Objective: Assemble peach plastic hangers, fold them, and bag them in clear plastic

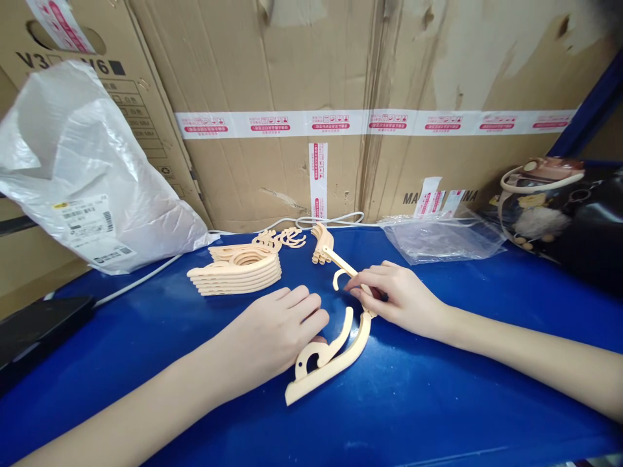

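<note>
At centre frame, a curved cream plastic hanger [335, 368] spans the glossy blue tabletop [438, 402], its middle pinched by the right hand [399, 295]; the left hand [287, 327] curls at its lower part, grip hidden.

Reads "V3" beside a hollow square and "V6" beside a black one on the left cardboard box [126, 39], with "MM" lower down and a recycling sign. Reads "MA" and "NA" on the large cardboard box [272, 71], with short tape strips [429, 198] between. Bears red characters and pictograms (too small to decipher) along the long white tape [292, 123]; shows barcodes on the bag label [92, 227].
</note>
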Tool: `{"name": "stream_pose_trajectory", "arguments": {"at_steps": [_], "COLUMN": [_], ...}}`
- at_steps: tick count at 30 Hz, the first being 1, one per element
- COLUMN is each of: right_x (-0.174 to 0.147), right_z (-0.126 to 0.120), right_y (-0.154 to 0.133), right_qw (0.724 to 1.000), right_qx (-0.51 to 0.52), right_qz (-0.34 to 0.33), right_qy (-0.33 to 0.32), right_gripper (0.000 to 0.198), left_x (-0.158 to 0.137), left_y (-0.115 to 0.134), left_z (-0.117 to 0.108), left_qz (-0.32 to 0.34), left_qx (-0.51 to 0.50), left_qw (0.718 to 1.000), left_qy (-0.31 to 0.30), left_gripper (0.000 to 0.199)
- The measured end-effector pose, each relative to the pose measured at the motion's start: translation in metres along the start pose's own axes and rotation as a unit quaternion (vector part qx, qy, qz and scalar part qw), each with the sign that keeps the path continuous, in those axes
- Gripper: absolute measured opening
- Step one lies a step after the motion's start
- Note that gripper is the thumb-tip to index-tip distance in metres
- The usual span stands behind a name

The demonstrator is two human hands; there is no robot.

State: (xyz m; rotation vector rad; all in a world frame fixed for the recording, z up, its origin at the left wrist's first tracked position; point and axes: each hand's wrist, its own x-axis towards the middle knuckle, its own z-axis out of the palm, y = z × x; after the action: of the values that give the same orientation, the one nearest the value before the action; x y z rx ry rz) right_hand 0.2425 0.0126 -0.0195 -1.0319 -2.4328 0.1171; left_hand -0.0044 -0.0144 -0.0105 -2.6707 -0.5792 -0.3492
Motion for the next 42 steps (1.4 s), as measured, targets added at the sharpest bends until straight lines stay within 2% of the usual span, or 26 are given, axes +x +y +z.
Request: {"name": "stream_pose_trajectory", "arguments": {"at_steps": [4,8,11,14,16,19,23,28,31,33,37,42], "right_x": [0.000,-0.001,-0.002,-0.003,-0.004,-0.004,-0.006,-0.010,-0.009,-0.004,0.015,0.046], "right_z": [0.001,-0.001,-0.002,-0.004,-0.004,-0.003,-0.003,-0.006,-0.011,-0.015,-0.019,-0.002], "right_y": [0.001,0.002,0.001,-0.001,-0.002,-0.003,-0.003,-0.011,-0.017,-0.022,-0.027,-0.026], "right_qw": [1.000,1.000,0.999,0.995,0.993,0.991,0.986,0.979,0.974,0.977,0.988,0.986], "right_qx": [0.003,0.019,0.033,0.029,0.021,0.026,0.026,0.010,-0.004,-0.011,-0.026,-0.029], "right_qz": [-0.005,-0.014,-0.037,-0.075,-0.092,-0.104,-0.130,-0.161,-0.174,-0.173,-0.128,-0.118], "right_qy": [0.014,0.018,-0.011,-0.051,-0.066,-0.083,-0.100,-0.124,-0.142,-0.127,-0.078,-0.116], "right_gripper": [0.020,0.021,0.024,0.026,0.025,0.022,0.023,0.027,0.015,0.016,0.022,0.027], "left_x": [-0.002,-0.001,0.000,0.000,-0.001,-0.003,-0.005,-0.003,-0.002,-0.001,-0.001,0.000], "left_y": [-0.002,-0.001,0.001,0.004,0.005,0.006,0.005,0.008,0.013,0.018,0.028,0.034], "left_z": [-0.002,-0.010,-0.018,-0.021,-0.020,-0.015,-0.013,-0.018,-0.019,-0.020,-0.020,-0.014], "left_qz": [0.005,-0.019,-0.044,-0.061,-0.068,-0.079,-0.089,-0.065,-0.050,-0.037,0.008,0.055], "left_qx": [-0.021,-0.058,-0.127,-0.195,-0.203,-0.205,-0.223,-0.229,-0.235,-0.236,-0.195,-0.113], "left_qw": [1.000,0.998,0.991,0.977,0.974,0.972,0.967,0.964,0.965,0.966,0.977,0.992], "left_qy": [-0.020,-0.021,-0.015,-0.056,-0.079,-0.086,-0.091,-0.116,-0.107,-0.098,-0.084,-0.032], "left_gripper": [0.023,0.022,0.010,0.023,0.024,0.016,0.028,0.022,0.022,0.024,0.032,0.036]}}
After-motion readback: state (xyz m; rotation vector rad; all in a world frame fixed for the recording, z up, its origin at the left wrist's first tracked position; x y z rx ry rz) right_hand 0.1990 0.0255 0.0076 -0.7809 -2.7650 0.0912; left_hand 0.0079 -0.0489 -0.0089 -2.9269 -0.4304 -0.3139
